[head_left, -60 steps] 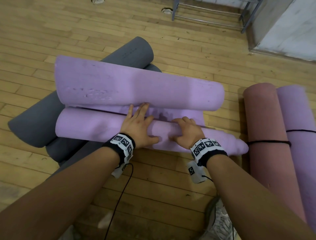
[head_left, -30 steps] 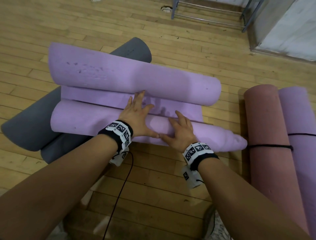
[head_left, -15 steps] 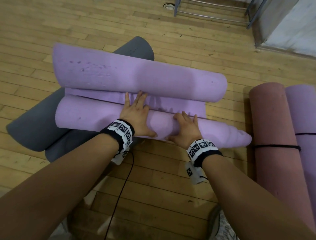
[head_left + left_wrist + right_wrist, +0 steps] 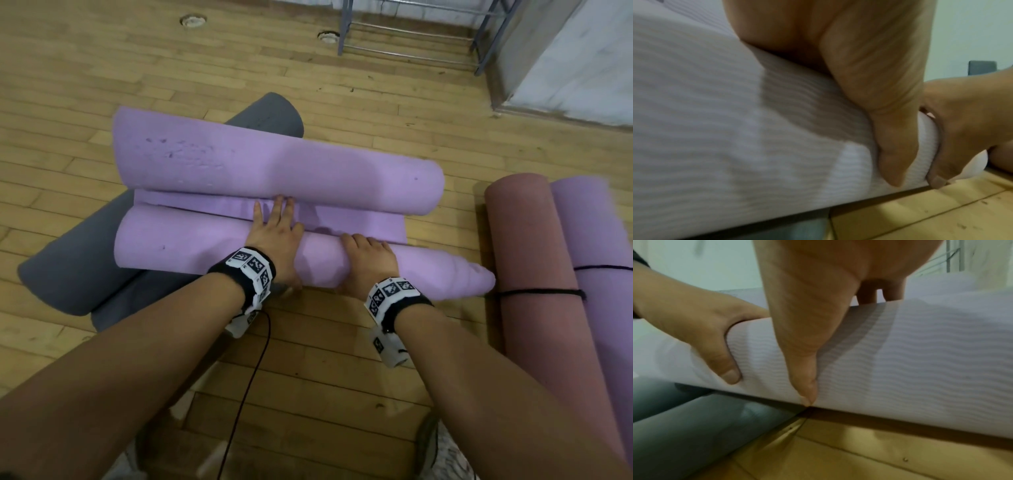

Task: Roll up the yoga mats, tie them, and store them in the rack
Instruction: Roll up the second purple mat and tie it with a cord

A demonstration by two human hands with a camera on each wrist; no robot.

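Observation:
A purple yoga mat (image 4: pixel 205 253) lies across grey mats, its near end wound into a roll and its far end curled up (image 4: pixel 274 171). My left hand (image 4: pixel 274 233) presses flat on the near roll, its straight fingers reaching over the flat strip to the far curl. My right hand (image 4: pixel 368 253) grips the roll further right, fingers curled over its top. In the left wrist view the left hand (image 4: pixel 869 81) has its thumb down the mat's ribbed near side (image 4: pixel 735 129), with the right hand (image 4: pixel 962 121) beside it. In the right wrist view the right hand (image 4: pixel 803 337) and left hand (image 4: pixel 694 324) hold the mat (image 4: pixel 920 361).
Grey rolled mats (image 4: pixel 68 260) lie under the purple one. A pink rolled mat (image 4: pixel 534 274), tied with black string, and a purple rolled mat (image 4: pixel 599 240) lie at the right. A metal rack (image 4: pixel 411 34) stands at the far edge beside a white wall (image 4: pixel 565 68). Wooden floor surrounds everything.
Both hands have stayed on the near roll. The right hand's fingers went from stretched out to curled over it. The left fingers now reach the far curl.

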